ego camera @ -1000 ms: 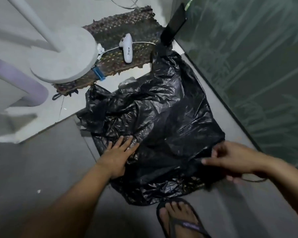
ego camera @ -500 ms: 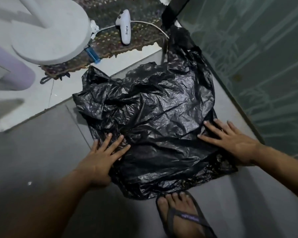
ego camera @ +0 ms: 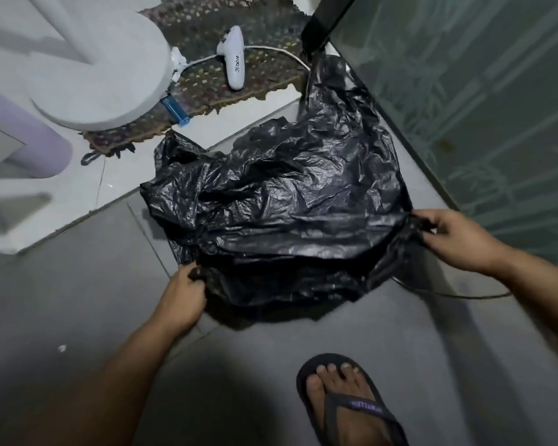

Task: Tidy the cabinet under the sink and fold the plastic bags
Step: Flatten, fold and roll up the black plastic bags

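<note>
A grey tiled floor (ego camera: 78,284) carries a crumpled black plastic bag (ego camera: 287,201), spread beside a frosted glass panel (ego camera: 480,107) on the right. The bag's near edge is lifted off the floor, stretched between two hands. The right hand (ego camera: 455,239) grasps the bag's right corner, fingers curled round bunched plastic; the left hand (ego camera: 184,300) pinches the bag's near left corner. Beyond the bag, a round white pedestal base (ego camera: 103,75) stands partly on a dark woven mat (ego camera: 207,85). A white handheld device (ego camera: 234,57) with a cord lies on the mat. A foot in a black sandal (ego camera: 345,400) is planted near the bag.
</note>
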